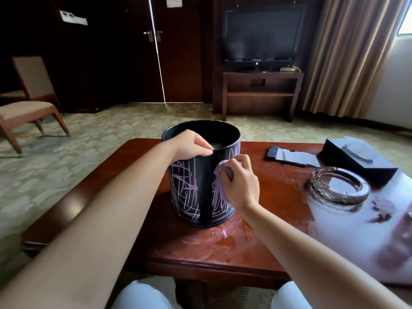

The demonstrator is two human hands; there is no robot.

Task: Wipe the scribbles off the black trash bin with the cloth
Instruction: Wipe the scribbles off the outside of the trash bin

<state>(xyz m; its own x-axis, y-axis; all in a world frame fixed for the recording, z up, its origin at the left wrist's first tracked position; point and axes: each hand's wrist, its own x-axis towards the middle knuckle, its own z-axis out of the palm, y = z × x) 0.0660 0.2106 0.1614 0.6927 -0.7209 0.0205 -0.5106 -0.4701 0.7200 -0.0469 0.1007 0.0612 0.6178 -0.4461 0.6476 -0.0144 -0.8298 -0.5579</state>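
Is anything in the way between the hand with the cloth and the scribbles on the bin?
Nothing visible is. The right hand already presses the purple cloth against the black trash bin, right on the scribbles. The left hand grips the rim, away from the cloth.

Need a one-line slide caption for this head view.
Left hand steadies the black trash bin by its rim while the right hand presses a purple cloth against its scribbled side.

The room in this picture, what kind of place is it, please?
Probably a hotel room. A flat television stands on a dark wood console, a door with a notice sheet is at the back, and on the low table lie a glass ashtray and a notepad.
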